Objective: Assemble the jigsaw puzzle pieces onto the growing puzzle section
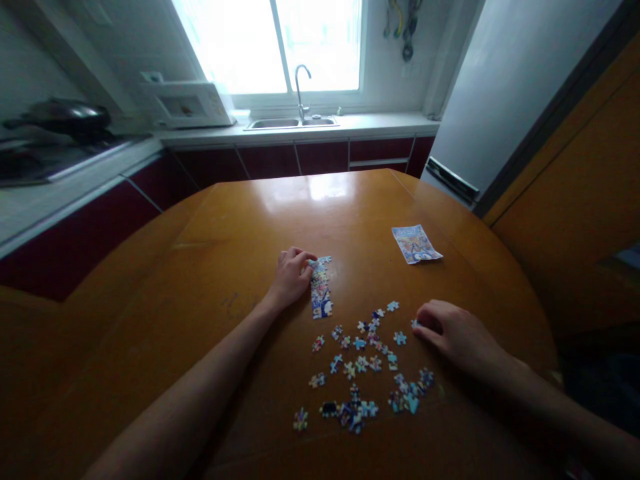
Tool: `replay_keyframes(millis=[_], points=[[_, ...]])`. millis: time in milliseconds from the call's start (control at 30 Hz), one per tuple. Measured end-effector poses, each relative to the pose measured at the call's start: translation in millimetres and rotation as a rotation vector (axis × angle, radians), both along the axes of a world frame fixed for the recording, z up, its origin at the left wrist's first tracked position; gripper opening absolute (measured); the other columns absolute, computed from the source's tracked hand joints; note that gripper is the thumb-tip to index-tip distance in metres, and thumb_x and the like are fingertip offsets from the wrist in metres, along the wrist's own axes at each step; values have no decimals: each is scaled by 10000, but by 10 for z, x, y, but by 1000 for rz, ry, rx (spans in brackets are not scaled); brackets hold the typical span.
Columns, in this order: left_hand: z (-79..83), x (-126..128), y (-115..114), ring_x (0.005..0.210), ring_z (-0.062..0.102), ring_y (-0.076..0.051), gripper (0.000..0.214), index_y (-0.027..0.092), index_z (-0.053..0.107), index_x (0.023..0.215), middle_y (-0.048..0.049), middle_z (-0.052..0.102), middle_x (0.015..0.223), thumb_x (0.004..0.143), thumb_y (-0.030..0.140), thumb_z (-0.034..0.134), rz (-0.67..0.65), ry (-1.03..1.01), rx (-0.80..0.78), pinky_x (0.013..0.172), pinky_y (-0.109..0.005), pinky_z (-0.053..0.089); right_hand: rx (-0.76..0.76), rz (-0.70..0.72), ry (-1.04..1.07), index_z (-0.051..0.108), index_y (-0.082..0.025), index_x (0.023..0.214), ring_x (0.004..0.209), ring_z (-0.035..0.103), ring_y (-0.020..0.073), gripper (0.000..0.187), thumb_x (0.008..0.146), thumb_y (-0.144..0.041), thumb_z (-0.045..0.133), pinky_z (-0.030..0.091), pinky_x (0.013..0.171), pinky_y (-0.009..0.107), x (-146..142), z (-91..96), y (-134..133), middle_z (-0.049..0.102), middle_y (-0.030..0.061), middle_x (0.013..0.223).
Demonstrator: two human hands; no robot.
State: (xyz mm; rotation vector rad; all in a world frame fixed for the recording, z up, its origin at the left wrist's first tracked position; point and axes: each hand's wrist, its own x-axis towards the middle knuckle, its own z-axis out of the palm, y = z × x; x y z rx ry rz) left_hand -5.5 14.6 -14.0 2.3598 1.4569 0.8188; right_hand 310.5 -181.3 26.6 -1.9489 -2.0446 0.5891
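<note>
A narrow strip of joined jigsaw puzzle (321, 293) lies flat on the wooden table. At its upper left edge is my left hand (293, 277), fingers bent and pressed onto the strip. Farther right, my right hand (455, 333) is closed in a pinch on a small light-blue puzzle piece (415, 324), just above or on the table. Between and below my hands, several loose puzzle pieces (361, 364) are scattered. A denser cluster of pieces (353, 415) sits nearest me, with another pile (411, 393) right of it.
A creased printed picture sheet (416, 244) lies on the right of the round-edged table (240, 227). Beyond the table are a counter with a sink (275, 124) and faucet, a white microwave-like box (187, 105), a stove with a dark pan (70, 117), and a fridge (515, 80).
</note>
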Motion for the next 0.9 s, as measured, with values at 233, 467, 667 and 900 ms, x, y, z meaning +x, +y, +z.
replay_keyframes(millis=[233, 467, 667, 900], points=[[-27, -14, 9, 1020, 482, -258, 247, 207, 706, 969, -74, 569, 994, 847, 184, 493, -6, -2, 14, 972, -441, 418, 145, 115, 51, 643, -209, 878, 852, 594, 199, 103, 920, -252, 559, 464, 749, 327, -180, 69, 34, 637, 68, 947], [-5, 0, -5, 1020, 480, -262, 229, 198, 707, 953, -77, 571, 990, 837, 178, 511, -4, -13, 4, 971, -445, 417, 170, 216, 200, 672, -205, 888, 866, 602, 184, 150, 927, -181, 529, 477, 773, 317, -335, 165, 177, 647, 67, 951], [1, 4, 1, 1027, 480, -262, 233, 203, 707, 955, -76, 568, 994, 837, 183, 507, 0, -8, -5, 980, -447, 409, 281, -33, 333, 698, -176, 916, 763, 603, 189, 183, 903, -289, 553, 481, 702, 325, -65, -32, 449, 681, 73, 888], [-5, 1, 4, 1036, 479, -271, 236, 202, 708, 967, -78, 569, 1000, 838, 199, 510, -9, -9, 1, 982, -462, 407, 359, -274, 380, 708, -151, 957, 689, 576, 180, 255, 880, -347, 564, 462, 647, 319, 180, -215, 560, 701, 79, 872]])
